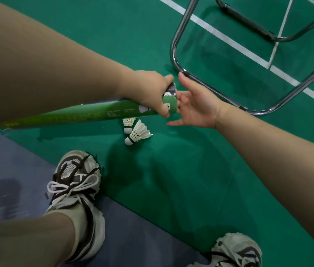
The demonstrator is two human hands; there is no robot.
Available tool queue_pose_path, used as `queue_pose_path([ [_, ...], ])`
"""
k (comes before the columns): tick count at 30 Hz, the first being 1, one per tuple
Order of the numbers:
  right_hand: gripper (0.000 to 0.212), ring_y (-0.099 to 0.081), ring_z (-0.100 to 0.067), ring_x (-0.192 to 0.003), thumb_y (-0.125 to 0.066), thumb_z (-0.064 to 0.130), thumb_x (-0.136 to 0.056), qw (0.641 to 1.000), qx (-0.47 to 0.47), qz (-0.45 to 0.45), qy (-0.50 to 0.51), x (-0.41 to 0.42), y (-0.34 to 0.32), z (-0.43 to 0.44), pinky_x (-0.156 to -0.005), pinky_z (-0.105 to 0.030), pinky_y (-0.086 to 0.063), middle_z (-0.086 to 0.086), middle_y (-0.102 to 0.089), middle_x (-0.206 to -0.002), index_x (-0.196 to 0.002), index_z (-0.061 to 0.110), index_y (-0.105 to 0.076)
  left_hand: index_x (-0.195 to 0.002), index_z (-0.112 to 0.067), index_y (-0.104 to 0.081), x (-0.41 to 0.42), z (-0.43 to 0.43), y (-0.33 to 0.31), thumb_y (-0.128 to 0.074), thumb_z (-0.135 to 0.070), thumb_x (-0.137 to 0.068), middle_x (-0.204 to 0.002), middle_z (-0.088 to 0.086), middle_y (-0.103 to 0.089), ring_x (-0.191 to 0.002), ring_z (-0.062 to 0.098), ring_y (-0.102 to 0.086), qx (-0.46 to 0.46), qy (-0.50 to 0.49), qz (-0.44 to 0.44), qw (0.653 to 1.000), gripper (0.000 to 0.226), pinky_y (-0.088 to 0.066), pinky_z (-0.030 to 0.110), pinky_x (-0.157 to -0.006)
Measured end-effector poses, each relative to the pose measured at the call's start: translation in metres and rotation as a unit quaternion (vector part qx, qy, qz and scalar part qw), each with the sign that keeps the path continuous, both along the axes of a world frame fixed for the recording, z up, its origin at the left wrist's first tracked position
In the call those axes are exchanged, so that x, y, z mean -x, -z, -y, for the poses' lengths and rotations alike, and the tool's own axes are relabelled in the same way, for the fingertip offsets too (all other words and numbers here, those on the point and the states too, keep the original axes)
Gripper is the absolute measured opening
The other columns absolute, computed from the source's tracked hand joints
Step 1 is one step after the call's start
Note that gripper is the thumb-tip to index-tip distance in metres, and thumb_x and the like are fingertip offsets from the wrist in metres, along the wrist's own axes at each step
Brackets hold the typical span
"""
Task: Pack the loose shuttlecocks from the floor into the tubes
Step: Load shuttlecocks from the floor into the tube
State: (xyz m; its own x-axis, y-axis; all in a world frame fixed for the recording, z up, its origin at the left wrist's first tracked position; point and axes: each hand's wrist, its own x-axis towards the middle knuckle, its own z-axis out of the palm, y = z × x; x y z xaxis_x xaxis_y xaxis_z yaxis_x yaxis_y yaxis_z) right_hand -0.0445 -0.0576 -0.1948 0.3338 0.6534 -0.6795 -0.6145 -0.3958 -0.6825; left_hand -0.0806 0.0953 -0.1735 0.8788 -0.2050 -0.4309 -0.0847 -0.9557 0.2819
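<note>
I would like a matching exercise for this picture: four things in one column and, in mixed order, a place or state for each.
1 tube
2 shuttlecocks
3 chair frame
4 right hand

A lying on the green floor
B gripped by the left hand
C at the tube's end
D shiny metal, beyond the hands

Pairs: 1-B, 2-A, 3-D, 4-C
</note>
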Motion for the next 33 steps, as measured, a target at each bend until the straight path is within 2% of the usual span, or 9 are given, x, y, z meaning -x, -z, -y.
queue_pose_path([
  [3,0.033,-0.06,-0.014,-0.084,-0.037,0.056,-0.091,0.999,0.027,0.015,0.012,0.009,0.005,-0.008,-0.09,-0.046,-0.044,0.009,-0.056,-0.102,-0.103,0.03,-0.053,-0.113,-0.018,-0.049,0.003,0.008,0.006,-0.067,-0.054,-0.075,-0.046,-0.006,-0.06,-0.053,0.002,-0.051,-0.013,0.037,-0.019,0.999,0.055,-0.033,0.023,-0.049],
  [7,0.048,-0.064,-0.022,-0.089,-0.052,0.06,-0.081,0.986,0.044,0.079,0.142,0.009,0.013,-0.033,-0.083,-0.037,-0.047,-0.008,-0.061,-0.116,-0.105,0.02,-0.062,-0.122,-0.012,-0.049,0.001,0.003,0.007,-0.07,-0.047,-0.076,-0.041,-0.007,-0.053,-0.057,0.007,-0.054,0.001,0.014,-0.005,1.0,0.061,-0.038,0.026,-0.055],
  [10,0.039,-0.058,-0.023,-0.074,-0.044,0.044,-0.091,0.916,0.13,0.249,0.288,0.004,0.018,-0.044,-0.074,-0.032,-0.043,-0.005,-0.065,-0.074,-0.067,0.016,-0.058,-0.111,-0.011,-0.038,-0.006,-0.007,0.005,-0.072,-0.047,-0.074,-0.058,-0.004,-0.051,-0.06,0.015,-0.052,-0.002,-0.027,0.017,0.999,0.062,-0.039,0.03,-0.057],
  [14,0.028,-0.053,-0.022,-0.094,-0.042,0.038,-0.095,0.848,0.295,0.425,0.118,0.001,0.04,-0.029,-0.074,-0.026,-0.033,-0.006,-0.064,-0.107,-0.101,0.014,-0.057,-0.103,-0.016,-0.033,0.003,-0.018,0.018,-0.072,-0.048,-0.074,-0.055,-0.003,-0.059,-0.059,0.014,-0.056,-0.024,-0.03,-0.038,0.999,0.058,-0.041,0.03,-0.052],
  [18,0.065,-0.05,-0.027,-0.119,-0.053,0.046,-0.089,0.857,0.342,0.384,-0.028,0.01,0.073,-0.025,-0.091,-0.03,-0.037,-0.007,-0.053,-0.131,-0.14,0.012,-0.029,-0.104,-0.016,-0.032,0.016,-0.028,0.026,-0.071,-0.045,-0.076,-0.053,-0.003,-0.053,-0.057,0.013,-0.05,-0.051,-0.024,-0.044,0.997,0.056,-0.033,0.028,-0.047],
  [25,0.109,-0.026,-0.021,-0.14,-0.079,0.047,-0.067,0.909,0.246,0.312,-0.128,0.043,0.108,-0.049,-0.113,-0.036,-0.026,-0.005,-0.022,-0.153,-0.15,0.017,-0.014,-0.102,-0.016,-0.034,0.023,-0.057,0.032,-0.071,-0.045,-0.074,-0.044,-0.007,-0.057,-0.054,0.01,-0.055,-0.043,-0.057,-0.054,0.996,0.055,-0.033,0.028,-0.045],
  [28,0.079,-0.042,-0.021,-0.127,-0.075,0.041,-0.074,0.876,0.289,0.352,-0.162,0.048,0.11,-0.058,-0.098,-0.026,-0.034,-0.01,-0.039,-0.138,-0.138,0.011,-0.039,-0.1,-0.016,-0.033,0.025,-0.068,0.035,-0.071,-0.046,-0.074,-0.036,-0.009,-0.055,-0.053,0.012,-0.06,-0.035,-0.079,-0.069,0.994,0.054,-0.034,0.027,-0.045],
  [30,0.04,-0.055,-0.023,-0.102,-0.069,0.039,-0.08,0.844,0.328,0.384,-0.183,0.046,0.107,-0.062,-0.077,-0.024,-0.038,-0.008,-0.053,-0.107,-0.108,0.012,-0.061,-0.099,-0.017,-0.033,0.027,-0.073,0.035,-0.071,-0.047,-0.075,-0.036,-0.009,-0.056,-0.052,0.011,-0.059,-0.032,-0.089,-0.074,0.993,0.054,-0.033,0.027,-0.044],
  [33,0.022,-0.053,-0.02,-0.077,-0.06,0.035,-0.086,0.852,0.332,0.388,-0.113,0.032,0.097,-0.066,-0.066,-0.027,-0.037,-0.007,-0.057,-0.08,-0.081,0.013,-0.063,-0.099,-0.015,-0.032,0.028,-0.076,0.032,-0.071,-0.047,-0.076,-0.049,-0.005,-0.056,-0.055,0.013,-0.053,-0.037,-0.089,-0.063,0.993,0.056,-0.033,0.029,-0.045],
])
